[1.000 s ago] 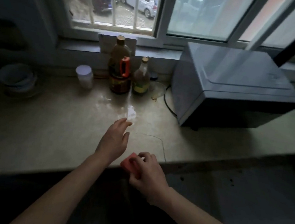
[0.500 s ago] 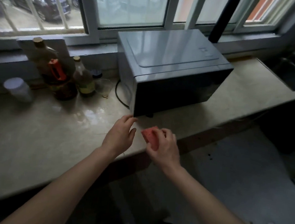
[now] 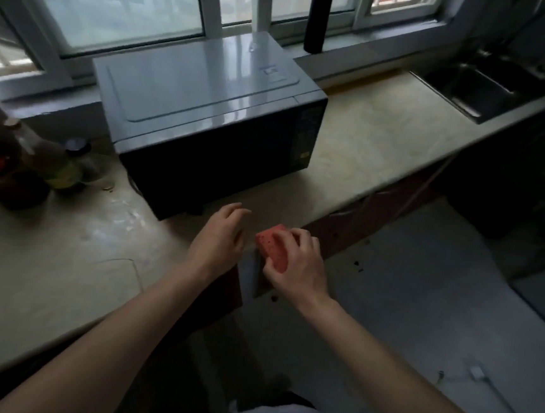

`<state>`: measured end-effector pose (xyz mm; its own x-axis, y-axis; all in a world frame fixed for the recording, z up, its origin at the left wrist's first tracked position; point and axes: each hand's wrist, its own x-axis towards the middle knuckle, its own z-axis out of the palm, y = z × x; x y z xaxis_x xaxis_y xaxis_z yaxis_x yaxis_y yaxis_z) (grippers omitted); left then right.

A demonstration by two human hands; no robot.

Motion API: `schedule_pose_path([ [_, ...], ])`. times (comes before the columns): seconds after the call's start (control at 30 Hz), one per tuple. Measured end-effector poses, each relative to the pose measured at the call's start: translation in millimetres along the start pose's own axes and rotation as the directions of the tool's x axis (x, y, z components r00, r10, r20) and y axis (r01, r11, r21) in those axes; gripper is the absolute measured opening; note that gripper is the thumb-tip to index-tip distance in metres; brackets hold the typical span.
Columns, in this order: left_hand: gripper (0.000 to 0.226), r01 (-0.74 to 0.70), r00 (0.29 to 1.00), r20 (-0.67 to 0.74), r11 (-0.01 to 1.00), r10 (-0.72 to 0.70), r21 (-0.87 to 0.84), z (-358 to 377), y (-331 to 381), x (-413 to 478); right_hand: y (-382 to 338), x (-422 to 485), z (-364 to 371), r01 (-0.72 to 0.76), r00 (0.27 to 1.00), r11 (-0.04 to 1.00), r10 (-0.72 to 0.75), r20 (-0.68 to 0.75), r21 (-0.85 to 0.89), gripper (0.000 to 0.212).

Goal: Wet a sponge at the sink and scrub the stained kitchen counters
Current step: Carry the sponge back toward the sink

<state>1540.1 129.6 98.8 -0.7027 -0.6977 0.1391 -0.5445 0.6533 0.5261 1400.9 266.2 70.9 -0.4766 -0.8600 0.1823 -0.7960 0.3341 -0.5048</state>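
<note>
My right hand [image 3: 295, 264] grips a red-orange sponge [image 3: 272, 246] just over the front edge of the beige stone counter [image 3: 379, 140]. Its fingers curl over the sponge's right side. My left hand [image 3: 219, 238] hovers beside it to the left, above the counter edge, fingers loosely bent and holding nothing. The steel sink [image 3: 482, 89] is set into the counter at the far right, dark inside. Pale smears mark the counter [image 3: 125, 216] left of my hands.
A dark microwave [image 3: 206, 115] stands on the counter right behind my hands. Bottles and jars [image 3: 37, 162] cluster at the left. A window runs along the back, with a black pole [image 3: 319, 12] before it. Grey floor lies to the right, a white cable [image 3: 477, 372] on it.
The view has swung right, bringing the sink into sight and pushing the bottles to the left edge. Both hands have moved right along the counter edge, the right still gripping the sponge.
</note>
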Motion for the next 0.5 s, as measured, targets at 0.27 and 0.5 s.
schedule_pose_path([
  [0.27, 0.039, -0.052, 0.997, 0.056, 0.999, 0.051, 0.011, 51.4, 49.8, 33.4, 68.7, -5.8, -31.3, -0.056, 0.998, 0.998, 0.056, 0.001, -0.019, 0.055],
  [0.5, 0.04, -0.134, 0.981, 0.145, 0.99, 0.126, 0.043, 77.7, 90.3, 69.6, 112.9, -3.2, -59.0, -0.179, 0.98, 0.984, 0.18, -0.085, 0.011, 0.05],
])
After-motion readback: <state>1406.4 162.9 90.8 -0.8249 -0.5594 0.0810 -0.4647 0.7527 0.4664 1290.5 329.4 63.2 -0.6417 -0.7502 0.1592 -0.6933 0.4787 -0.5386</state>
